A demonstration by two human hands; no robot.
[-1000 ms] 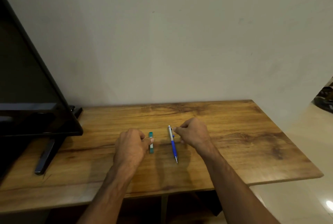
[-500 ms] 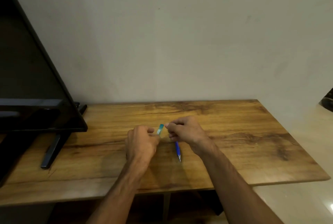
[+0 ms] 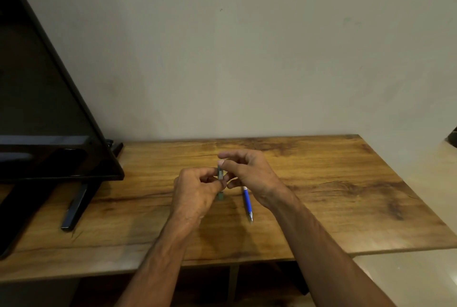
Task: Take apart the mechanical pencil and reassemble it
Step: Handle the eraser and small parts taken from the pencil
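Note:
The blue mechanical pencil (image 3: 247, 204) lies on the wooden table (image 3: 346, 202), tip toward me, its upper end hidden under my right hand (image 3: 254, 175). Both hands hold a small teal-grey case (image 3: 219, 173) upright just above the table, left of the pencil. My left hand (image 3: 197, 190) grips its middle, and the case's lower end shows below the fingers. The thumb and forefinger of my right hand pinch its top end. Whether the case is open I cannot tell.
A large black monitor (image 3: 37, 109) stands at the left on a dark stand foot (image 3: 74, 207). A plain wall rises behind the table. The table's right edge drops to a pale floor (image 3: 420, 277).
The teal case lay on the table under my left fingers; now it is lifted and upright between both hands. My right hand has left the pencil, which has not moved.

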